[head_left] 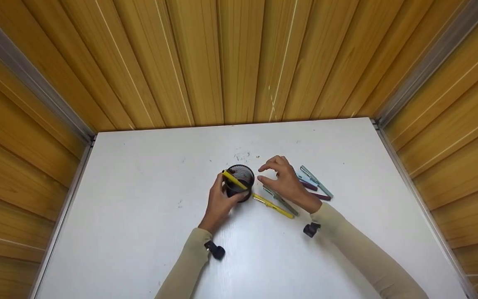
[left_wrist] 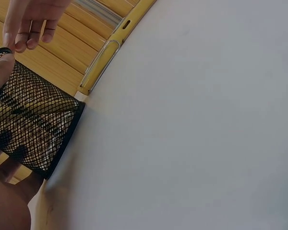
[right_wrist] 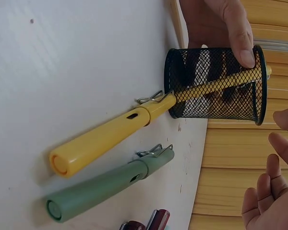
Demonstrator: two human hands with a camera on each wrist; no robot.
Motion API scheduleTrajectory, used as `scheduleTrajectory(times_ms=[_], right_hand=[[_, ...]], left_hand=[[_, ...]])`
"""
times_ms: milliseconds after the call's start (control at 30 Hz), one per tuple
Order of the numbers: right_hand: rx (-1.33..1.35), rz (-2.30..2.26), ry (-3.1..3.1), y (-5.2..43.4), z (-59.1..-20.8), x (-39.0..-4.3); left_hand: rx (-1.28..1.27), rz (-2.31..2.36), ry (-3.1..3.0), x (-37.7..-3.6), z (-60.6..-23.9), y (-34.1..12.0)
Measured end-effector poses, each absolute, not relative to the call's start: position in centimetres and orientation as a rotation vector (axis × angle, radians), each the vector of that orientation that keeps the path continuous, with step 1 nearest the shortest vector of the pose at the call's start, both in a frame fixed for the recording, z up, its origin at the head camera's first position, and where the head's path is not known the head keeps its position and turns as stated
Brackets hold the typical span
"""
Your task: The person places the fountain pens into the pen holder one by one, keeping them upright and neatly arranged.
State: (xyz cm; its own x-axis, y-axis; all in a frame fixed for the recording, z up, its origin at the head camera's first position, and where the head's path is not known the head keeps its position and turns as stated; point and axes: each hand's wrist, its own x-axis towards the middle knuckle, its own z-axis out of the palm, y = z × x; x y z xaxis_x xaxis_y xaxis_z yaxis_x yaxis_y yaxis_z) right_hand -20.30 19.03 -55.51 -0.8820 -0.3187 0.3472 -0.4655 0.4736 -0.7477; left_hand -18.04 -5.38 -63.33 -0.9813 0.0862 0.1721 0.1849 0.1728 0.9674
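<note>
While the left hand is clamping its fingers round the black mesh pen cup on the tabletop, one yellow pen is leaning inside; the right hand is hovering beside it, thumb and fingers apart.

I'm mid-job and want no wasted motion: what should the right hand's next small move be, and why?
Probably lower the empty right hand to pinch the yellow, silver-clipped pen lying nearest the cylindrical black mesh cup: the left hand holds that cup upright, and another yellow pen already leans inside.
</note>
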Motion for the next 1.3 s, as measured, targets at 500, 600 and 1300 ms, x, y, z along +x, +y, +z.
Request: scheduleTrajectory(times_ms=[500, 600, 1300], right_hand=[[0.61, 1.442, -2.558, 21.7, -55.9, -20.2], [0.591, 1.389, -2.574, 22.2, -56.1, -20.2], [0.429, 1.407, -2.667, 25.5, -57.9, -20.2]], left_hand=[[-0.271, -1.951, -2.342, -17.8, -63.1, -5.3], [-0.273, -1.956, -2.336, -17.8, -63.0, -5.3], [-0.275, -1.935, -2.34, -17.8, -63.3, -5.4]])
